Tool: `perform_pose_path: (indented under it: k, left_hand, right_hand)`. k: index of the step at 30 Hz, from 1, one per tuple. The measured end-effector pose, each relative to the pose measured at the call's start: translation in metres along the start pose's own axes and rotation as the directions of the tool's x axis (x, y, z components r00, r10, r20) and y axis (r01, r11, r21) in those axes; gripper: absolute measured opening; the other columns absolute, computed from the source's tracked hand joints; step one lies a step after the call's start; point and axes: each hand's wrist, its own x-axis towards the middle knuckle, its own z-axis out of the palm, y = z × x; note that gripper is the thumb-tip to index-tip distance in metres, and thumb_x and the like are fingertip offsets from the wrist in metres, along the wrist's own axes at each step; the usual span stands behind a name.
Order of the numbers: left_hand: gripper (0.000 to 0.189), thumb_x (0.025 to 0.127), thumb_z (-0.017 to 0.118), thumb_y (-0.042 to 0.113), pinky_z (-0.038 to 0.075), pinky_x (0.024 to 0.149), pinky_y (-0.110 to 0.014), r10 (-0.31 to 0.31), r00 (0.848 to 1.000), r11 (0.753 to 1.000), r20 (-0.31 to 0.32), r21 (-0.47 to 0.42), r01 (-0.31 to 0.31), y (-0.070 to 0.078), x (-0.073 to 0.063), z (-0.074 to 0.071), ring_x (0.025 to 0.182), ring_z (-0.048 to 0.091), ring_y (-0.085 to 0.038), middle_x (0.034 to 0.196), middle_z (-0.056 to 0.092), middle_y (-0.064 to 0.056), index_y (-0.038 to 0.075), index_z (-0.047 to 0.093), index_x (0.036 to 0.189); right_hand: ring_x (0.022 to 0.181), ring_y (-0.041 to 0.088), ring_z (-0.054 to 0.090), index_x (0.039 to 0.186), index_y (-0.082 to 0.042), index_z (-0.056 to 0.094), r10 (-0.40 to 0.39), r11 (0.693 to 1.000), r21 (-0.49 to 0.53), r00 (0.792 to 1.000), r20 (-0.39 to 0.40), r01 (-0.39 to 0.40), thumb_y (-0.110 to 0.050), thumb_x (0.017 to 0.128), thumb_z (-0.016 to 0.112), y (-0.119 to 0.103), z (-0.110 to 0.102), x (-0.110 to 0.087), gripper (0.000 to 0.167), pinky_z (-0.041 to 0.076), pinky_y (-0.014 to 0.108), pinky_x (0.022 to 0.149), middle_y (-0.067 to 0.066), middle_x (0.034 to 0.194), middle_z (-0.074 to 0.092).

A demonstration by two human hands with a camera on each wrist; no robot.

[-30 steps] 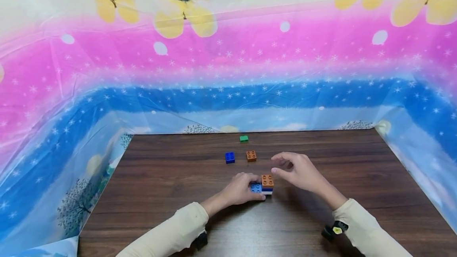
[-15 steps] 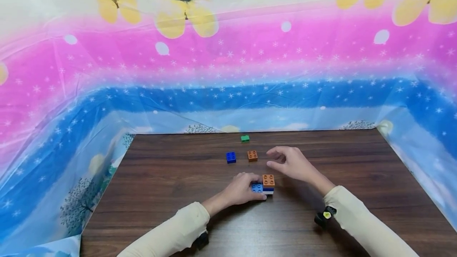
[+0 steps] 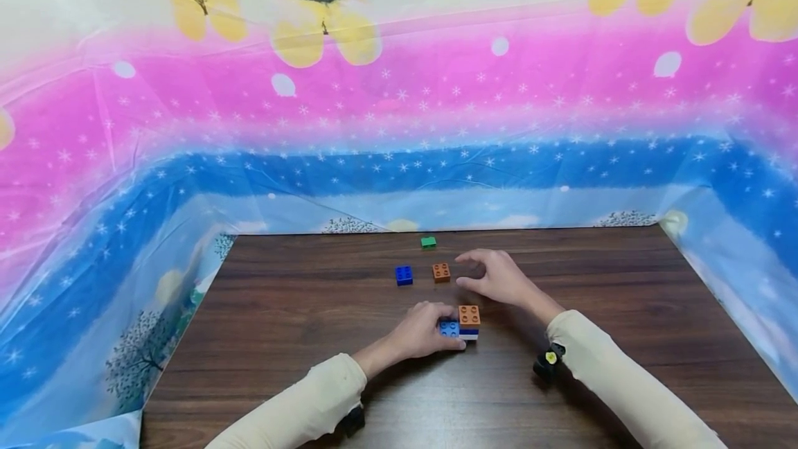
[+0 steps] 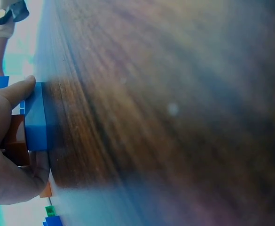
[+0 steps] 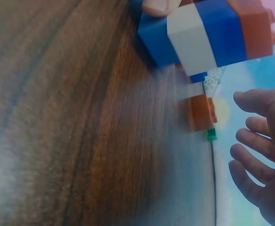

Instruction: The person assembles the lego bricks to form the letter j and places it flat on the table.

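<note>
My left hand grips a built stack of toy bricks, thumb on the near side. The stack has a light blue brick at the bottom, then a white brick, a dark blue brick and an orange brick on top. An orange-brown brick also shows under my left palm in the left wrist view. My right hand hovers with fingers spread and loosely bent, holding nothing. Just left of its fingertips lies a loose orange brick.
A loose blue brick lies left of the orange one. Farther back, near the table's rear edge, sits a small green brick. The dark wooden table is bounded by a patterned cloth.
My right hand has moved left and slightly away from me, coming close to the loose orange brick. The left hand and its stack have stayed in place.
</note>
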Motion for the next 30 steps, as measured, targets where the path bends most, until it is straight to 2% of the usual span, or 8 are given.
perform_pose_path:
  k: [5,10,20,30]
  left_hand:
    - [0.044,0.088,0.081,0.04,0.047,0.095,-0.037,0.004,1.0,1.0,-0.005,0.012,-0.004,0.0,-0.001,0.0,0.1,0.063,-0.009,0.115,0.073,0.003,0.014,0.073,0.122]
    - [0.042,0.088,0.081,0.04,0.047,0.09,-0.034,0.007,1.0,1.0,-0.002,0.01,-0.007,0.0,-0.001,-0.001,0.094,0.061,-0.007,0.111,0.073,0.004,0.015,0.073,0.12]
    - [0.041,0.088,0.081,0.041,0.046,0.091,-0.033,0.012,1.0,1.0,-0.002,0.014,-0.012,-0.001,0.0,0.0,0.094,0.062,-0.005,0.11,0.073,0.006,0.016,0.073,0.12]
    - [0.039,0.089,0.08,0.041,0.044,0.088,-0.031,0.017,1.0,1.0,0.006,0.003,-0.017,-0.003,-0.001,-0.001,0.089,0.059,-0.003,0.107,0.073,0.008,0.017,0.073,0.119]
  right_hand:
    - [0.116,0.03,0.066,0.134,-0.008,0.067,0.006,1.0,0.003,1.0,0.017,-0.006,-0.03,0.091,0.079,0.005,0.006,0.009,0.05,0.053,0.05,0.093,0.009,0.131,0.068]
    - [0.12,0.029,0.064,0.136,-0.009,0.065,0.005,1.0,0.01,0.999,0.037,-0.006,-0.031,0.091,0.08,0.01,0.015,0.017,0.052,0.053,0.05,0.095,0.008,0.135,0.066]
    - [0.114,0.026,0.065,0.137,-0.012,0.065,0.032,0.999,0.02,0.998,0.049,-0.033,-0.03,0.09,0.081,0.013,0.026,0.025,0.053,0.054,0.048,0.092,0.008,0.133,0.067]
    - [0.113,0.024,0.065,0.138,-0.013,0.064,0.034,0.999,-0.005,0.996,0.081,-0.034,-0.034,0.088,0.082,0.016,0.032,0.034,0.057,0.052,0.047,0.095,0.007,0.127,0.068]
